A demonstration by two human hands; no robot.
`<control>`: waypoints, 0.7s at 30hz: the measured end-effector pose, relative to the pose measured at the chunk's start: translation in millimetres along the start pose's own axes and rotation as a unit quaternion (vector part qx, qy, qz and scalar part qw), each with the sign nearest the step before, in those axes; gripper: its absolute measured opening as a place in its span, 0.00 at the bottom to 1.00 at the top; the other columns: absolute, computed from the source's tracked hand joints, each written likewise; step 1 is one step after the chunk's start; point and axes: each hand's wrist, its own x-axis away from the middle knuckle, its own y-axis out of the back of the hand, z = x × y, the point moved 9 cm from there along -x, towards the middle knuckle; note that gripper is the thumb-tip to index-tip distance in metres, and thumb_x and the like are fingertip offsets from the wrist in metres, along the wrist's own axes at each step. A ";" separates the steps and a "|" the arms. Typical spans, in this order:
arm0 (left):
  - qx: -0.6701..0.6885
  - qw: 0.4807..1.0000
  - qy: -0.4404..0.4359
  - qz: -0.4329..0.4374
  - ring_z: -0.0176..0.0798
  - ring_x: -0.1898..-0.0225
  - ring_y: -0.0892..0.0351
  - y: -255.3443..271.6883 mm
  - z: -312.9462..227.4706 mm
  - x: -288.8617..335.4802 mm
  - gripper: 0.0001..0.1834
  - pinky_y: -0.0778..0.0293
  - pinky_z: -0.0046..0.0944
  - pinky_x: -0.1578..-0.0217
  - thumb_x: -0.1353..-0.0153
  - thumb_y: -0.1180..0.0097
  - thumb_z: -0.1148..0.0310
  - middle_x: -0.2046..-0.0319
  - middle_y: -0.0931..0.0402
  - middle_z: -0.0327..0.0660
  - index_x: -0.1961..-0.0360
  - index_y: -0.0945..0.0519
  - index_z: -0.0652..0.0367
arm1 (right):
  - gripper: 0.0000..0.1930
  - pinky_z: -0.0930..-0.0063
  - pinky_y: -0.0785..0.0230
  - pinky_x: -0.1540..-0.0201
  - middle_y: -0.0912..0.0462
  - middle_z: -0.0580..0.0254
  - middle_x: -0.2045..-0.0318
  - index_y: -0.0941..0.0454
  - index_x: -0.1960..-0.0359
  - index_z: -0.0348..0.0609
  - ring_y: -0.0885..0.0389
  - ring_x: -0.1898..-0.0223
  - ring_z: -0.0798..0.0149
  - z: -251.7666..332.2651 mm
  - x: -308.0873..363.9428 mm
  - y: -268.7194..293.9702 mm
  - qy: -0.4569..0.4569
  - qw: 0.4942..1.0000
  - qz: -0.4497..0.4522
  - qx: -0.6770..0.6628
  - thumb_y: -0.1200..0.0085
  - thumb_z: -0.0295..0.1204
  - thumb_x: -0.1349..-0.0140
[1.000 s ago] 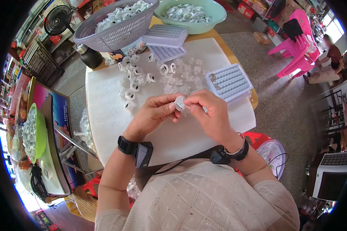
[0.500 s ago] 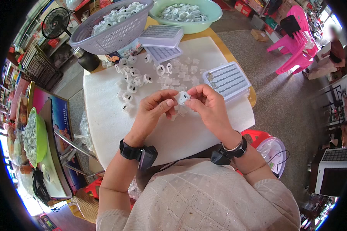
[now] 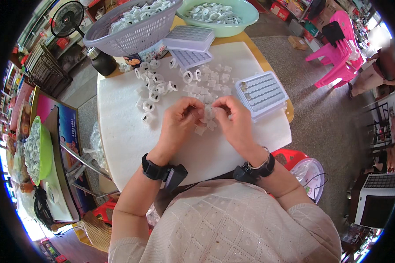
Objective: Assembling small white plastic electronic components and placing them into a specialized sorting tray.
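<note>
My left hand [image 3: 182,119] is closed, its thumb and fingers pinched together and curled inward over the middle of the white tabletop. My right hand [image 3: 235,122] faces it closely, with thumb and index finger brought together. Something pale shows between the fingertips, but I cannot make out what it is. Small translucent plastic pieces [image 3: 200,130] lie under and just beyond my fingers. To the left lies a loose group of white ring-shaped plastic parts [image 3: 148,106] with dark slots. A pale grooved tray [image 3: 262,94] holding a few small round metal discs stands right of my right hand.
At the back are a grey basket [image 3: 138,38] and a green basin [image 3: 221,30], both full of white parts. More grooved trays [image 3: 191,38] stand before them, with a dark bottle [image 3: 102,63] at left. A pink chair [image 3: 335,55] and a person [image 3: 377,72] are at right.
The round white part with a dark slot, plainly visible between both hands before, no longer shows clearly. My fingers have curled further inward. The view has shifted slightly.
</note>
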 end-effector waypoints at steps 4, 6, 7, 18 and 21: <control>0.028 0.996 0.003 -0.080 0.28 0.73 0.26 21.6 -0.4 -0.3 0.06 0.28 0.28 0.71 0.37 0.49 0.75 0.73 0.26 0.36 0.61 0.25 0.64 | 0.05 0.72 0.33 0.69 0.23 0.57 0.70 0.25 0.65 0.38 0.24 0.71 0.61 6.5 -4.7 12.4 0.034 0.999 0.000 0.034 0.49 0.21 0.43; 0.023 0.995 0.012 -0.099 0.28 0.74 0.27 24.8 -2.5 0.7 0.06 0.28 0.28 0.71 0.37 0.49 0.75 0.74 0.25 0.36 0.61 0.25 0.65 | 0.06 0.69 0.32 0.67 0.24 0.56 0.69 0.25 0.64 0.38 0.24 0.69 0.57 14.4 -3.8 11.5 0.093 0.991 0.011 0.093 0.49 0.20 0.45; 0.015 0.995 0.008 -0.100 0.28 0.74 0.26 25.2 -3.4 0.5 0.06 0.28 0.28 0.71 0.37 0.49 0.75 0.74 0.25 0.36 0.61 0.25 0.65 | 0.06 0.69 0.32 0.67 0.24 0.56 0.69 0.25 0.64 0.38 0.24 0.69 0.57 14.6 -4.4 11.2 0.093 0.991 0.012 0.094 0.49 0.20 0.45; -0.044 0.999 -0.013 -0.023 0.27 0.71 0.25 9.7 -5.0 -0.4 0.11 0.27 0.28 0.68 0.37 0.48 0.73 0.70 0.23 0.37 0.54 0.23 0.66 | 0.11 0.78 0.33 0.62 0.22 0.66 0.69 0.24 0.57 0.36 0.25 0.69 0.70 -15.5 -6.3 -8.8 -0.138 0.967 0.162 -0.141 0.48 0.28 0.40; 0.042 0.998 0.033 0.030 0.28 0.71 0.24 0.1 -2.9 0.9 0.12 0.26 0.28 0.68 0.36 0.48 0.73 0.69 0.22 0.37 0.53 0.23 0.66 | 0.12 0.81 0.32 0.63 0.23 0.68 0.68 0.25 0.56 0.37 0.26 0.69 0.76 -16.9 -4.4 -12.7 -0.188 0.927 0.194 -0.259 0.48 0.31 0.39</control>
